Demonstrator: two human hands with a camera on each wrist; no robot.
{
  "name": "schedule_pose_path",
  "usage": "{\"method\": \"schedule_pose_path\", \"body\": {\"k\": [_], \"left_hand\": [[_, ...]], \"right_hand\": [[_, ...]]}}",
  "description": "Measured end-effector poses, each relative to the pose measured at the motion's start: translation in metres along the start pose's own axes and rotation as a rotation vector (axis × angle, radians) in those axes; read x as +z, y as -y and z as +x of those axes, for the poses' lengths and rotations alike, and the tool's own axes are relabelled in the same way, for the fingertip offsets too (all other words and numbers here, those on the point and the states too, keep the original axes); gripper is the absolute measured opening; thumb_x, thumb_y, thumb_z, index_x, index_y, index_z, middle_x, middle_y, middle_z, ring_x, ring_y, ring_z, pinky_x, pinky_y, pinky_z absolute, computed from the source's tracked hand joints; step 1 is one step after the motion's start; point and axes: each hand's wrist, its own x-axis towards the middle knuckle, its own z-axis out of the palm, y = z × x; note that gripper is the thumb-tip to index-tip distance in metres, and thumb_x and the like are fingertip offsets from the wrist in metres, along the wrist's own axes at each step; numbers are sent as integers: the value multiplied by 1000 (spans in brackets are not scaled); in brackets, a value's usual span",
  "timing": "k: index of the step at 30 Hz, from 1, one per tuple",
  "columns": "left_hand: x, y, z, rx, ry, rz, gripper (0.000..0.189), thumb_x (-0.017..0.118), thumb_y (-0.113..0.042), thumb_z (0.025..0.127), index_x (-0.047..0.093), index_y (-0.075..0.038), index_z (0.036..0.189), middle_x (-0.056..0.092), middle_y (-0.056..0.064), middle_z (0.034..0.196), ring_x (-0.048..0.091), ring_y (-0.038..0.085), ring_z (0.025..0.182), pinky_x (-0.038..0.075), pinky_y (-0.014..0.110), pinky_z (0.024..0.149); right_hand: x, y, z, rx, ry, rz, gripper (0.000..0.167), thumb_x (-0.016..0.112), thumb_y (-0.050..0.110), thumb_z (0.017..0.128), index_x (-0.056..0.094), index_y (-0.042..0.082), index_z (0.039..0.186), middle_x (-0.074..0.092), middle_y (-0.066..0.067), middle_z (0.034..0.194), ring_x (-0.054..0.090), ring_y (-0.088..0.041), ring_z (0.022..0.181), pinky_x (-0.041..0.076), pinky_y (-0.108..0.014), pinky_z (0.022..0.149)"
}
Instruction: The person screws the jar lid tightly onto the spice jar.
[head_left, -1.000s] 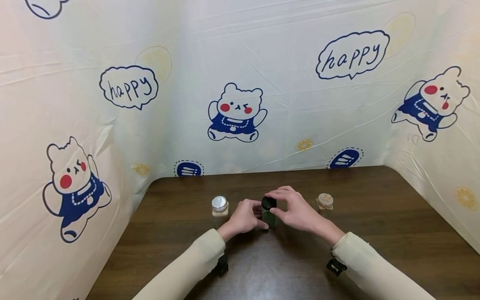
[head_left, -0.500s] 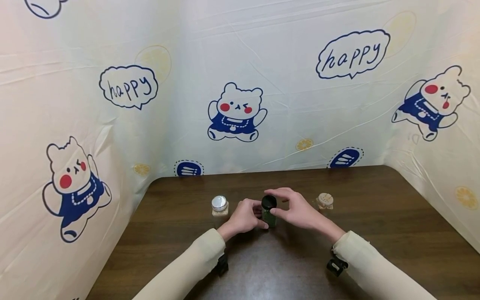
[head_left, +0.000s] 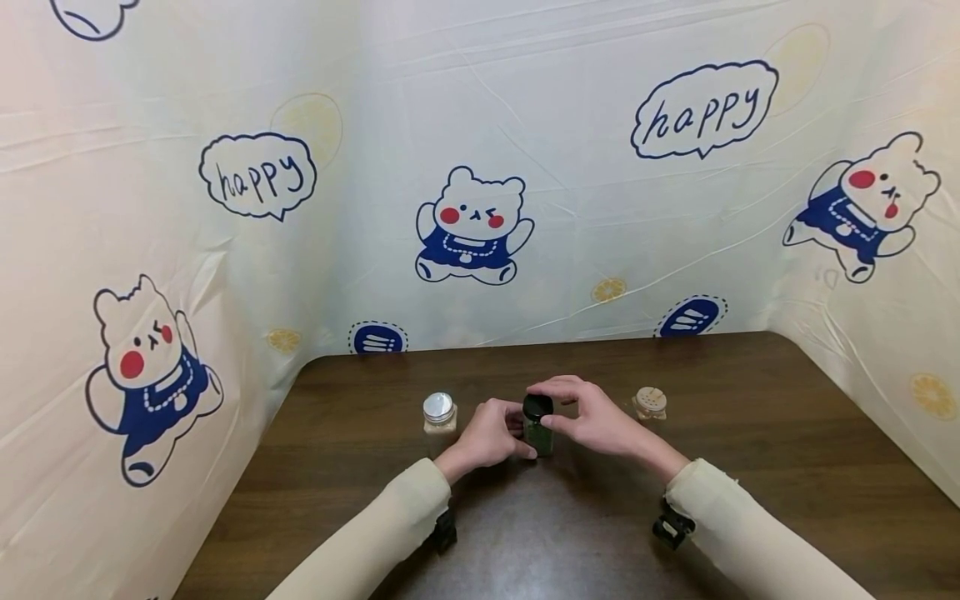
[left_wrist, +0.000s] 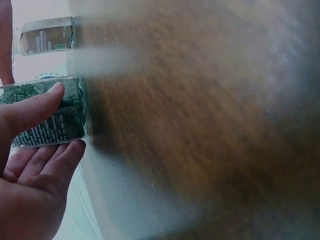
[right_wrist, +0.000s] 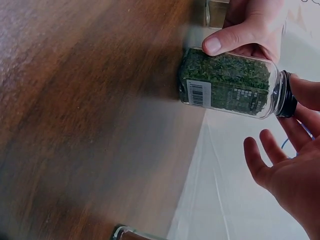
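A clear glass spice jar of dried green herbs (right_wrist: 225, 82) stands upright on the table, capped with a black lid (head_left: 537, 406). My left hand (head_left: 489, 435) grips the jar's body low down, thumb on the near side; in the left wrist view the thumb lies across the glass (left_wrist: 50, 127). From the right, my right hand (head_left: 596, 423) pinches the black lid between thumb and forefinger. Its other fingers stand away from the glass in the right wrist view. The lid still sits on the jar's neck, and whether it is loosened I cannot tell.
To the left stands a square spice jar with a silver lid (head_left: 439, 407). A second jar with a pale perforated top (head_left: 651, 401) is on the right, beyond my right wrist. The brown wooden table (head_left: 750, 433) ends at a printed curtain (head_left: 585, 208) behind and at both sides.
My right hand's fingers shifted slightly around the lid, lifting a little and then coming back onto it. The left hand and the jar have stayed in place.
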Motion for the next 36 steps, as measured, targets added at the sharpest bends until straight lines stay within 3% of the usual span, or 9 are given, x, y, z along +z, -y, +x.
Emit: {"method": "schedule_pose_path", "body": {"k": [16, 36], "left_hand": [[0, 0, 0, 7, -6, -2, 43, 96, -3, 75, 79, -8, 114, 79, -2, 100, 74, 11, 96, 60, 29, 86], [2, -1, 1, -1, -26, 12, 42, 97, -3, 73, 80, -8, 111, 79, -2, 98, 74, 10, 93, 60, 30, 84]], "right_hand": [[4, 0, -1, 3, -44, -69, 43, 77, 7, 97, 69, 11, 140, 68, -4, 134, 55, -28, 132, 49, -54, 105], [15, 12, -4, 34, -145, -166, 43, 81, 7, 94, 71, 7, 135, 69, -8, 130, 62, -29, 125, 54, -51, 98]]}}
